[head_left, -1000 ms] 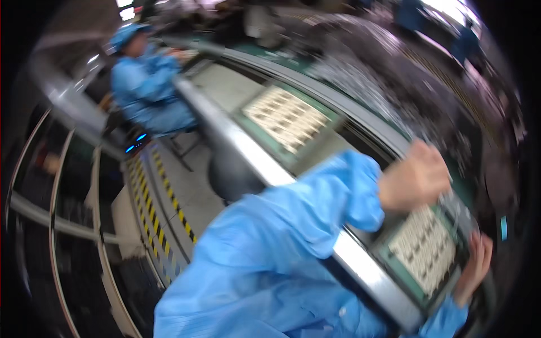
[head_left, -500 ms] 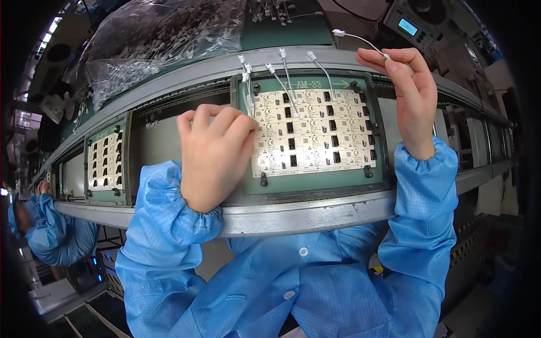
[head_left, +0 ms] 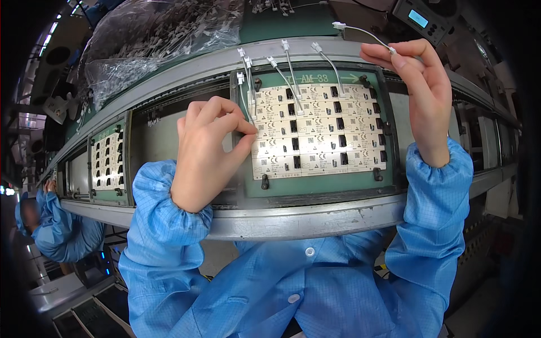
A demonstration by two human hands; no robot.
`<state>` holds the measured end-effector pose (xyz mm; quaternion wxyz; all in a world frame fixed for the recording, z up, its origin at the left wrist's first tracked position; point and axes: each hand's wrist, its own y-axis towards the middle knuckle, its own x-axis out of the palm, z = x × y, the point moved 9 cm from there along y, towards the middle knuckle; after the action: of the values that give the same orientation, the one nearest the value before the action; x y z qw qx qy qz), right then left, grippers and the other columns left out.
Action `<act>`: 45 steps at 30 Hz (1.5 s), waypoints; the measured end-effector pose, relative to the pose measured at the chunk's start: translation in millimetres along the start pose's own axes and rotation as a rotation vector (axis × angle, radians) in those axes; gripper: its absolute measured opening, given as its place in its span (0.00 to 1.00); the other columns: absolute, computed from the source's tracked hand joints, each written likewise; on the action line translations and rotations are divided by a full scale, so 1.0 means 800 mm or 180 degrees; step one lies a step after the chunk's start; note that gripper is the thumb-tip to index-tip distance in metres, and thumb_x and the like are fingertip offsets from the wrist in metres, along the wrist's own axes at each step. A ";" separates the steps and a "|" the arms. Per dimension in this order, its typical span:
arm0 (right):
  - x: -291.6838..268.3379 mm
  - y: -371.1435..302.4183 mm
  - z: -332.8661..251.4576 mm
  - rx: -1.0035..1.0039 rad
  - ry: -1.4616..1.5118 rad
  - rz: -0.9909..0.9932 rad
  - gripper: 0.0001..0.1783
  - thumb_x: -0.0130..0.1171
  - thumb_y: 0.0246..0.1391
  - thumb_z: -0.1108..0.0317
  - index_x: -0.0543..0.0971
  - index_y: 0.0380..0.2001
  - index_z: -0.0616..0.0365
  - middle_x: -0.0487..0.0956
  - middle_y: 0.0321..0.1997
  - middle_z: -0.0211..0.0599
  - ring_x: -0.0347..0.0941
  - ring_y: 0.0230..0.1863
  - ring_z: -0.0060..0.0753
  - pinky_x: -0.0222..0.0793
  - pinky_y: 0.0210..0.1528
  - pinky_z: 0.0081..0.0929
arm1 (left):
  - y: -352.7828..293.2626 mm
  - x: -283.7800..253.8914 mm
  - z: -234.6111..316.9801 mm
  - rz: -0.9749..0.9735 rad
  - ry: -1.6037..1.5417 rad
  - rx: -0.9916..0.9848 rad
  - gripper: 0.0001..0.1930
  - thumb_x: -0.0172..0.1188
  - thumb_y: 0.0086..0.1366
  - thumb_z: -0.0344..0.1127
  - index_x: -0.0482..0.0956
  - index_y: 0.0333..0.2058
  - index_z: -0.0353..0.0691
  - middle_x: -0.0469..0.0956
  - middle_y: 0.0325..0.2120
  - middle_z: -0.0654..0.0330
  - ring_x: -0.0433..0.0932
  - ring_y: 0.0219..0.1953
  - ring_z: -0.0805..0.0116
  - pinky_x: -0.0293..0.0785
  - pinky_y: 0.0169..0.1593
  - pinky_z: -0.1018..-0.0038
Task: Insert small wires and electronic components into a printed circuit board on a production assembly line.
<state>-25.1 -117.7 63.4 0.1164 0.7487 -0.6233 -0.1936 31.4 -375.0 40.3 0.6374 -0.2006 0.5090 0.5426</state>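
A green carrier frame holds a panel of white circuit boards with black connectors. My left hand is over the panel's left edge, thumb and index fingertips pinched together. What they grip, if anything, is hidden. Just above these fingertips ends a short white cable, its other plug pointing up. Several similar cables stand along the panel's top rows, their free plugs toward the far rail. To the right, above the frame's corner, my right hand pinches one end of a loose white cable; its other plug sticks out leftward.
A metal rail runs along the near side, another along the far side. Beyond lies a clear plastic bag of cables. A second carrier sits to the left, near a co-worker in blue. A device with a lit screen stands far right.
My left wrist has turned and its fingers have drawn into a clearer pinch, uncovering a cable at the panel's left edge. The right hand still holds its cable. The whole view has shifted slightly.
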 end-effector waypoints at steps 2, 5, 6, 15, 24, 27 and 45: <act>-0.002 0.003 0.001 -0.0052 -0.0080 -0.0029 0.09 0.45 0.67 0.70 0.70 0.44 0.63 0.80 0.50 0.54 0.78 0.54 0.42 0.69 0.61 0.34 | 0.001 0.001 0.000 -0.0005 -0.0029 -0.0005 0.06 0.68 0.50 0.27 0.82 0.28 0.44 0.74 0.36 0.67 0.69 0.44 0.61 0.61 0.48 0.66; -0.003 0.002 0.006 -0.0016 -0.0196 -0.0070 0.08 0.45 0.67 0.70 0.70 0.43 0.63 0.81 0.50 0.53 0.78 0.54 0.42 0.68 0.62 0.33 | 0.000 0.006 -0.004 -0.0047 -0.0198 -0.0155 0.06 0.68 0.50 0.27 0.83 0.28 0.44 0.75 0.36 0.68 0.69 0.44 0.61 0.61 0.48 0.67; -0.002 0.002 0.006 -0.0027 -0.0187 -0.0053 0.08 0.45 0.67 0.70 0.70 0.43 0.63 0.81 0.50 0.53 0.78 0.54 0.42 0.68 0.62 0.33 | -0.001 0.005 -0.001 0.0026 -0.0107 -0.0143 0.06 0.68 0.51 0.28 0.83 0.28 0.44 0.75 0.37 0.68 0.69 0.44 0.61 0.60 0.48 0.67; 0.002 0.002 0.007 -0.0012 0.0125 0.0045 0.08 0.50 0.66 0.70 0.71 0.43 0.63 0.83 0.44 0.47 0.79 0.50 0.33 0.73 0.55 0.26 | -0.010 0.002 0.001 0.0178 0.0149 -0.0050 0.06 0.68 0.51 0.29 0.84 0.30 0.45 0.75 0.40 0.67 0.68 0.48 0.58 0.60 0.50 0.64; 0.008 0.003 -0.008 -0.0023 0.0181 -0.0239 0.04 0.50 0.65 0.72 0.71 0.41 0.60 0.83 0.46 0.47 0.79 0.52 0.33 0.69 0.59 0.29 | -0.015 -0.010 0.037 0.0175 0.0755 0.0497 0.09 0.66 0.54 0.33 0.85 0.35 0.47 0.76 0.47 0.63 0.68 0.52 0.53 0.60 0.53 0.58; 0.002 0.003 -0.020 -0.0069 0.0117 -0.0220 0.04 0.51 0.65 0.72 0.70 0.40 0.60 0.83 0.47 0.47 0.79 0.51 0.31 0.70 0.58 0.27 | 0.019 -0.008 0.066 0.0532 0.0752 0.0694 0.07 0.66 0.54 0.38 0.84 0.33 0.48 0.75 0.46 0.63 0.68 0.52 0.56 0.60 0.53 0.58; -0.017 -0.030 -0.006 -0.0026 -0.1120 -0.0075 0.03 0.51 0.63 0.76 0.69 0.37 0.65 0.85 0.42 0.46 0.82 0.46 0.31 0.76 0.44 0.24 | 0.250 0.047 -0.063 0.0152 0.1196 0.0224 0.13 0.61 0.60 0.39 0.82 0.45 0.50 0.79 0.41 0.58 0.79 0.43 0.53 0.76 0.46 0.60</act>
<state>-3.3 -100.3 59.5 0.0062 0.7100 -0.6244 -0.3256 -173.5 -331.2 46.8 0.5247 -0.2638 0.6424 0.4924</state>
